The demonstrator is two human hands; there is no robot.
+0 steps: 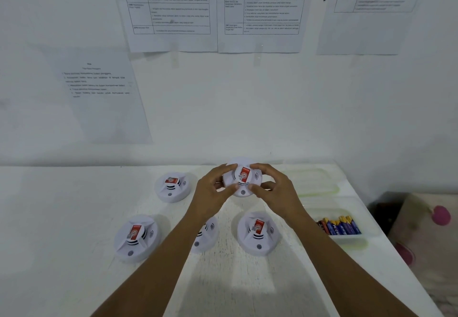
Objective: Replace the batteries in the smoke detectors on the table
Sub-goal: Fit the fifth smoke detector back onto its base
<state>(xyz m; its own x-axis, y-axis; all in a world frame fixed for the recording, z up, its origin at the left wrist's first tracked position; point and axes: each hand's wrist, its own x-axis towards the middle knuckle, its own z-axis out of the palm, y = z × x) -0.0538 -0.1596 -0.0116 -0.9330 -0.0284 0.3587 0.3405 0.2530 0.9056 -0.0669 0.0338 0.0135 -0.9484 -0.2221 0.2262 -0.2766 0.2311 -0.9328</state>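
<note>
A round white smoke detector (242, 178) with a red label is held above the far middle of the white table (62, 205). My left hand (213, 187) grips its left rim with curled fingers and thumb. From the other side my right hand (272, 185) grips its right rim. Several more white detectors lie face up: one at the back left (172, 185), one at the front left (135, 236), one at the front right (257, 232), and one (207, 236) partly hidden under my left forearm. A white tray (347, 238) at the right holds several blue and red batteries (339, 225).
A pale, see-through tray (319, 187) lies at the back right of the table. Printed sheets (173, 7) hang on the white wall behind. Past the table's right edge stands a beige box (426, 230) with pink spots.
</note>
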